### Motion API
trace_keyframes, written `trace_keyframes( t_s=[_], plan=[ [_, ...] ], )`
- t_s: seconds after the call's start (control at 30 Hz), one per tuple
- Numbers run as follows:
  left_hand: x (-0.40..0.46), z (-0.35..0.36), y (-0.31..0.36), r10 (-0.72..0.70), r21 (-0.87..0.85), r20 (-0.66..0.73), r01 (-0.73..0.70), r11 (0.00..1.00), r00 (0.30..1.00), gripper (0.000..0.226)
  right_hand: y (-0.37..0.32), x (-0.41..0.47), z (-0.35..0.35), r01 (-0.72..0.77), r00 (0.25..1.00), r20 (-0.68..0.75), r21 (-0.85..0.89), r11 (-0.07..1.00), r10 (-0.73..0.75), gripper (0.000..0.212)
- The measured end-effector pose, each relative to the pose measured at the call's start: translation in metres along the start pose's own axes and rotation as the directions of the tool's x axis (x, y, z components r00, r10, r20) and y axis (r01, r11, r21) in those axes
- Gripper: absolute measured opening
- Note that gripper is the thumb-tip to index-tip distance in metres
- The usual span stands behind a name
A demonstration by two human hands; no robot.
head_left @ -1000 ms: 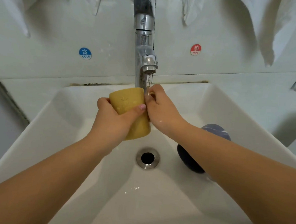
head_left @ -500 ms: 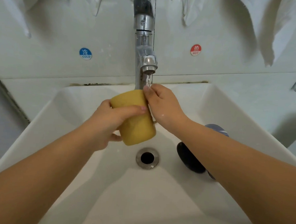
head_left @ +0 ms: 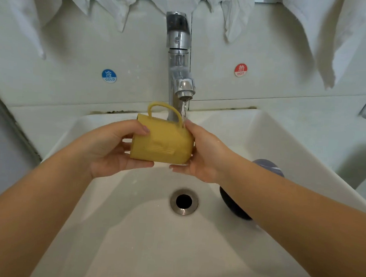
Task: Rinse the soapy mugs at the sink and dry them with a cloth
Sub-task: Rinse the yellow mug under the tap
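Head view. A yellow mug (head_left: 163, 144) is held on its side above the white sink (head_left: 262, 138), its handle (head_left: 164, 111) uppermost and pointing to the far wall. The mug sits just near of the chrome tap (head_left: 177, 59) and to the left of the spout outlet. A thin stream of water (head_left: 184, 111) runs from the spout and lands at the mug's right end, where the right hand meets it.

The left hand (head_left: 115, 149) grasps the mug's left end: thumb over the upper wall, fingers curled beneath. The right hand (head_left: 200, 154) grasps the right end, thumb at the top by the handle's foot, fingers wrapped under the lower edge. Whether the mug's mouth faces left or right cannot be told, as both ends are covered by the hands.

A second, dark mug (head_left: 236, 204) lies in the basin on the right, near the drain (head_left: 183, 201), largely hidden behind the right forearm. The drain is open, directly near of the held mug.

On the far wall, a blue COLD sticker (head_left: 109, 75) is left of the tap and a red HOT sticker (head_left: 240, 70) is right of it. White cloths (head_left: 331, 40) hang along the top of the wall, on both sides of the tap
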State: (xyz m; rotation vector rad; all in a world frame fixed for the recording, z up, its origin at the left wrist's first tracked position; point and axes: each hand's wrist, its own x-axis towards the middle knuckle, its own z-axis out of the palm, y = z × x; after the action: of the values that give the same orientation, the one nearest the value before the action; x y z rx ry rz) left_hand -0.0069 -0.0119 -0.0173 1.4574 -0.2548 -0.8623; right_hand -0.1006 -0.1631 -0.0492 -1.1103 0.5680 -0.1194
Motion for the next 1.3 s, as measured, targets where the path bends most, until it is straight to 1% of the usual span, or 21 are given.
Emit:
trace_keyframes(
  t_s=[0.07, 0.1, 0.17, 0.23, 0.27, 0.33, 0.47, 0.53, 0.6, 0.63, 0.67, 0.77, 0.8, 0.83, 0.93, 0.97, 1.03, 1.13, 1.17, 1.23, 1.3],
  plan=[
    [0.001, -0.001, -0.003, -0.025, 0.102, 0.081, 0.017, 0.995, 0.996, 0.062, 0.001, 0.002, 0.000, -0.033, 0.999, 0.025, -0.006, 0.999, 0.033, 0.047],
    [0.001, -0.001, -0.006, -0.043, 0.182, 0.115, 0.022, 0.983, 0.992, 0.067, 0.001, 0.002, -0.001, -0.031, 0.999, 0.013, -0.043, 0.999, 0.031, 0.047],
    [0.002, 0.001, -0.012, -0.074, 0.347, 0.162, 0.013, 0.938, 0.984, 0.082, -0.001, 0.001, -0.004, 0.006, 0.999, -0.035, -0.146, 0.989, -0.011, 0.037],
    [0.003, 0.004, -0.016, -0.077, 0.435, 0.198, -0.017, 0.901, 0.977, 0.084, -0.002, 0.000, -0.006, 0.062, 0.994, -0.072, -0.249, 0.966, -0.082, 0.029],
    [0.004, 0.003, -0.017, -0.068, 0.424, 0.206, -0.026, 0.905, 0.976, 0.082, -0.003, 0.002, -0.006, 0.095, 0.991, -0.066, -0.288, 0.953, -0.118, 0.030],
    [0.007, 0.000, -0.016, -0.051, 0.347, 0.197, -0.022, 0.938, 0.979, 0.079, -0.004, 0.003, -0.005, 0.167, 0.985, 0.012, -0.297, 0.940, -0.172, 0.032],
    [0.012, -0.005, -0.017, -0.055, 0.188, 0.205, 0.015, 0.982, 0.977, 0.098, -0.007, 0.002, -0.007, 0.235, 0.961, 0.190, -0.168, 0.957, -0.202, 0.033],
    [0.013, -0.002, -0.021, -0.040, 0.150, 0.202, 0.009, 0.989, 0.979, 0.092, -0.007, 0.002, -0.009, 0.263, 0.946, 0.239, -0.172, 0.949, -0.219, 0.039],
    [0.014, 0.001, -0.024, -0.033, 0.125, 0.196, 0.008, 0.992, 0.980, 0.083, -0.005, 0.004, -0.010, 0.285, 0.945, 0.234, -0.241, 0.928, -0.230, 0.062],
    [0.014, 0.002, -0.026, -0.035, 0.115, 0.195, 0.013, 0.993, 0.980, 0.085, -0.004, 0.005, -0.011, 0.294, 0.946, 0.219, -0.280, 0.914, -0.238, 0.070],
    [0.015, 0.002, -0.027, -0.043, 0.105, 0.196, 0.022, 0.994, 0.980, 0.091, -0.004, 0.005, -0.011, 0.300, 0.947, 0.206, -0.302, 0.905, -0.246, 0.068],
    [0.018, 0.002, -0.030, -0.057, 0.072, 0.203, 0.043, 0.996, 0.978, 0.105, -0.006, 0.005, -0.014, 0.284, 0.955, 0.173, -0.280, 0.917, -0.243, 0.026],
    [0.019, 0.002, -0.031, -0.057, 0.067, 0.204, 0.045, 0.997, 0.977, 0.106, -0.006, 0.005, -0.014, 0.275, 0.958, 0.159, -0.281, 0.919, -0.237, 0.021],
    [0.020, 0.002, -0.032, -0.059, 0.067, 0.204, 0.047, 0.997, 0.977, 0.105, -0.006, 0.004, -0.014, 0.271, 0.960, 0.151, -0.300, 0.914, -0.235, 0.027],
    [0.023, 0.005, -0.035, -0.078, 0.099, 0.217, 0.058, 0.993, 0.973, 0.093, -0.003, 0.003, -0.011, 0.244, 0.970, 0.118, -0.441, 0.864, -0.214, 0.068],
    [0.023, 0.007, -0.037, -0.085, 0.104, 0.217, 0.063, 0.993, 0.973, 0.087, -0.002, 0.003, -0.011, 0.217, 0.976, 0.103, -0.473, 0.854, -0.191, 0.073],
    [0.025, 0.009, -0.040, -0.097, 0.104, 0.203, 0.078, 0.992, 0.974, 0.081, -0.003, 0.004, -0.016, 0.163, 0.987, 0.082, -0.460, 0.873, -0.141, 0.065],
    [0.026, 0.013, -0.044, -0.105, 0.095, 0.178, 0.089, 0.991, 0.978, 0.080, -0.006, 0.005, -0.025, 0.122, 0.992, 0.071, -0.363, 0.924, -0.103, 0.029],
    [0.027, 0.013, -0.045, -0.108, 0.091, 0.170, 0.093, 0.991, 0.980, 0.079, -0.007, 0.005, -0.027, 0.114, 0.993, 0.074, -0.369, 0.922, -0.093, 0.026],
    [0.028, 0.014, -0.046, -0.111, 0.074, 0.148, 0.101, 0.992, 0.983, 0.075, -0.008, 0.005, -0.030, 0.094, 0.994, 0.085, -0.418, 0.903, -0.064, 0.037],
    [0.029, 0.015, -0.047, -0.109, 0.087, 0.134, 0.098, 0.991, 0.985, 0.069, -0.007, 0.003, -0.028, 0.067, 0.996, 0.079, -0.493, 0.867, -0.033, 0.059]
  ],
)
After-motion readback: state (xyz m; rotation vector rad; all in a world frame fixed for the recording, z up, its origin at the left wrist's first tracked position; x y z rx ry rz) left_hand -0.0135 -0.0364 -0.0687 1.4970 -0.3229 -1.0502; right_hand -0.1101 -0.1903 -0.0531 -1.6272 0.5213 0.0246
